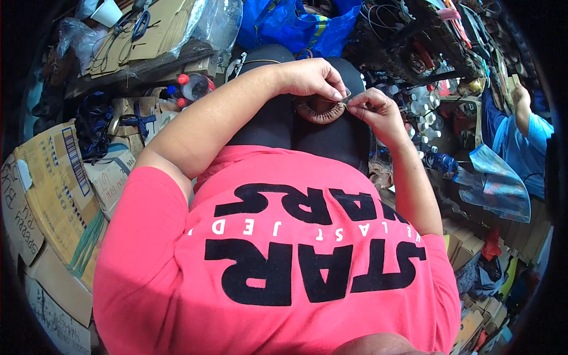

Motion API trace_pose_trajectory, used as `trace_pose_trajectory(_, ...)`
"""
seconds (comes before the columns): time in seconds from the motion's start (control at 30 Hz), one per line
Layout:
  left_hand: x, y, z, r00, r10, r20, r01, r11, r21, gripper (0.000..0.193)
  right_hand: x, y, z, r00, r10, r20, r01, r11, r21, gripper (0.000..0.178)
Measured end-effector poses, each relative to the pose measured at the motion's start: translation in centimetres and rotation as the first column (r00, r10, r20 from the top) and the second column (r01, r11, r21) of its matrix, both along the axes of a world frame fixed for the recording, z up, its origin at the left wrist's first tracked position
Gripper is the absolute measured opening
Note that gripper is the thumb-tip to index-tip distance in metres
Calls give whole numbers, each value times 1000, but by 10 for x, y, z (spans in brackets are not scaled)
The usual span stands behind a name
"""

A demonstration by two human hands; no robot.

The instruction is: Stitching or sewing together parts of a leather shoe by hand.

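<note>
On my dark-trousered thighs rests a brown moccasin-like shoe upper (321, 118), its curved front edge gathered in small pleats. My left hand (313, 78) reaches over it from the left, thumb and fingers pinched together at its far edge. Close by on the right, my right hand (377, 112) pinches at the pleated rim with thumb and forefinger. A thin thread-like line shows between the two hands. Whether a needle is there is too small to tell. The inside of the upper looks dark, and my left hand partly hides its far side.
A blue bag (319, 35) stands beyond my knees. Scissors (141, 26) lie on cardboard sheets (160, 35) at far left. Cartons (56, 189) crowd the left side, bottles (423, 109) the right. Another person's blue sleeve (535, 139) shows at far right.
</note>
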State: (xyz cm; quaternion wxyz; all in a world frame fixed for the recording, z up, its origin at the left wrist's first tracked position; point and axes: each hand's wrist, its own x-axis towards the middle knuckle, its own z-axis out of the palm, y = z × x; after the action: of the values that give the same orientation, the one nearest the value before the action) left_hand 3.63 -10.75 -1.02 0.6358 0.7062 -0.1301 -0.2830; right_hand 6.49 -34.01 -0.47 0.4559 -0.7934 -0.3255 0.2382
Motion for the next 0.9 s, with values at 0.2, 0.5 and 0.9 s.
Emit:
trace_pose_trajectory(0.2, 4, 6, -7, 991, -128, 42, 130, 991, -34, 26, -22, 0, 4, 975, -114, 191, 113, 993, 15, 14)
trace_pose_trajectory(0.5, 6, 5, -6, 968, -232, 97, 223, 970, 97, 28, -20, 14, 48, 911, 153, 382, -44, 959, -279, 14)
trace_pose_trajectory(0.9, 0, 9, 2, 830, -229, 509, 16, 921, 388, 23, 7, 29, 47, 903, 370, 217, -254, 870, -423, 13)
